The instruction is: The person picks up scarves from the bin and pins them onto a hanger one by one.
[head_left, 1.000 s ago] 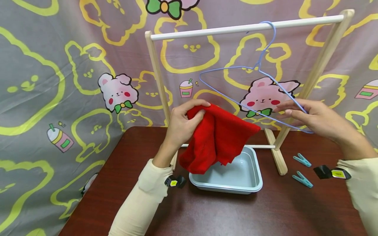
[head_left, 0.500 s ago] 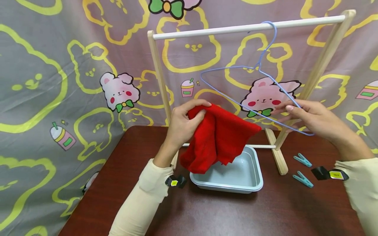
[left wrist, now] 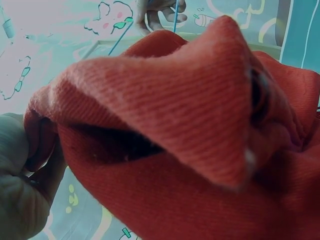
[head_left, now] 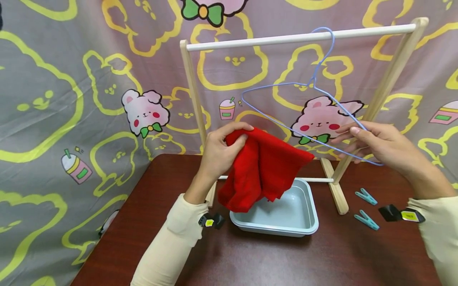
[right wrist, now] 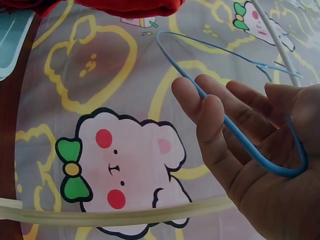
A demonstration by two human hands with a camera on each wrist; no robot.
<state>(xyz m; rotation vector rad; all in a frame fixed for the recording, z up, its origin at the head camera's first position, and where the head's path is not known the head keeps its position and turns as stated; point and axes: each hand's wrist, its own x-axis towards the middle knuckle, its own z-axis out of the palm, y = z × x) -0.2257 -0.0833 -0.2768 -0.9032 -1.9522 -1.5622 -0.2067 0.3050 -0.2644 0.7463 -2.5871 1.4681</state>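
My left hand (head_left: 222,149) grips the upper left edge of a folded red knitted cloth (head_left: 277,161), thumb in front. The cloth hangs over the light-blue basin (head_left: 275,229). Its ribbed weave and an open fold fill most of the left wrist view. A blue wire hanger (head_left: 291,129) hangs by its hook from the white rail (head_left: 250,41) of a wooden rack. My right hand (head_left: 384,145) holds the hanger's right corner. In the right wrist view, thumb and index finger pinch the blue wire (right wrist: 247,147), and the corner lies against the palm. Cloth and hanger stay apart.
Two turquoise clothespins (head_left: 366,219) lie on the dark brown table (head_left: 279,262) right of the basin. The rack's wooden right foot (head_left: 338,196) stands between them and the basin. A patterned curtain (head_left: 107,119) closes off the back and left.
Both hands keep their holds with hardly any shift. My right thumb and fingers have closed slightly on the hanger's corner, and the view has drifted a little.
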